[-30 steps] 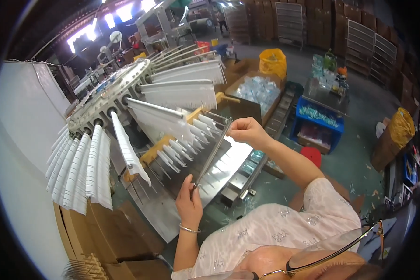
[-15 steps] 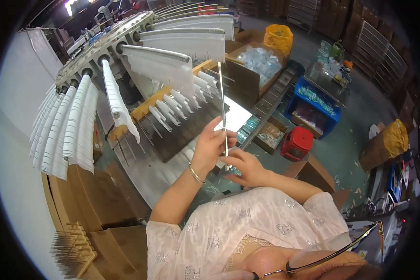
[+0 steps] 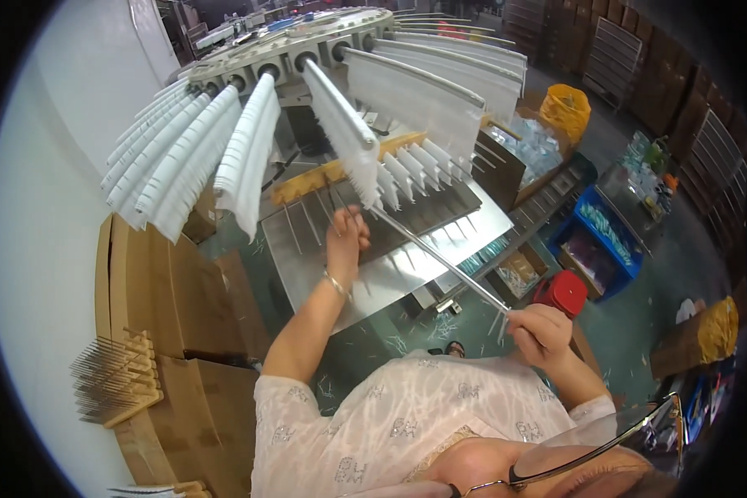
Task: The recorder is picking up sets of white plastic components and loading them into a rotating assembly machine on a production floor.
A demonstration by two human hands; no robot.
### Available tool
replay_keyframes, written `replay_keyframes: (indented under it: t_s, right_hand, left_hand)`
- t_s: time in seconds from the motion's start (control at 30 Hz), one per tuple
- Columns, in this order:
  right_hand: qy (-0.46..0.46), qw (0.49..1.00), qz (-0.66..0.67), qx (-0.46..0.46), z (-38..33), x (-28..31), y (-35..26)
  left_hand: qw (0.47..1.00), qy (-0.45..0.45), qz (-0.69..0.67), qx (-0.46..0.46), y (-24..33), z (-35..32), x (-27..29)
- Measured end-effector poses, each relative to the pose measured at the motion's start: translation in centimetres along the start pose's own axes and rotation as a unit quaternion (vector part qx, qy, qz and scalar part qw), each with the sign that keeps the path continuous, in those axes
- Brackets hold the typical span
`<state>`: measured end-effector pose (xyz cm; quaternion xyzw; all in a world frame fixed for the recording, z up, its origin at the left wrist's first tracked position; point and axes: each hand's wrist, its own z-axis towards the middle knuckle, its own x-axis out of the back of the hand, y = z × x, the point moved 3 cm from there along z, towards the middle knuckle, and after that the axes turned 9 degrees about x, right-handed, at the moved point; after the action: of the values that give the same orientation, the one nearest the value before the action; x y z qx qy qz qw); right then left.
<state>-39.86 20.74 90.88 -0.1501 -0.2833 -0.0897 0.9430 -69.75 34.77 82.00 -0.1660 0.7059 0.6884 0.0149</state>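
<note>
My right hand [image 3: 541, 334] is closed round the near end of a long, thin metal rod [image 3: 444, 261]. The rod slants up and left, its far tip at the lower end of a white fabric sleeve [image 3: 340, 124] on a spindle of the round machine [image 3: 282, 41]. My left hand [image 3: 348, 231], fingers curled, is beside thin metal pins of a wooden rack [image 3: 307, 181]; what it grips, if anything, is hidden. White rolled pieces [image 3: 419, 170] sit on the rack's right-hand pins.
Below the rack lies a metal tabletop [image 3: 290, 286]. Brown cartons [image 3: 166, 282] stand to the left, with a pin-studded wooden block [image 3: 133, 378]. A red stool [image 3: 563, 290] and a blue crate [image 3: 598, 241] are on the right.
My hands have moved apart: the right one went right with the rod, the left one up to the rack's pins. The rod, nearly upright before, now slants. The machine appears further right in view.
</note>
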Motion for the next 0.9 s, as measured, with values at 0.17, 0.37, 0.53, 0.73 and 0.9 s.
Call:
replay_keyframes:
  t_s: [0.17, 0.37, 0.53, 0.73, 0.9]
  right_hand:
    - [-0.033, 0.999, -0.006, -0.036, 3.1, 0.2, -1.9]
    - [-0.03, 0.994, 0.004, -0.101, 4.4, -0.6, -2.5]
    - [-0.048, 0.996, -0.039, -0.064, 5.7, -0.9, -3.8]
    - [-0.044, 0.996, -0.081, -0.013, 8.0, -2.9, -3.9]
    - [-0.035, 0.995, -0.051, -0.076, 7.5, -5.2, -1.7]
  left_hand:
    - [0.984, -0.065, -0.169, -0.001, -0.4, 5.9, 1.6]
    - [0.984, -0.111, -0.138, -0.001, -0.1, 8.4, 0.3]
    - [0.981, -0.128, -0.143, -0.011, 0.2, 8.0, -0.2]
    - [0.902, -0.018, 0.315, -0.296, 0.4, 7.2, 2.9]
    - [0.997, -0.03, 0.044, -0.057, 1.4, 4.6, -0.6]
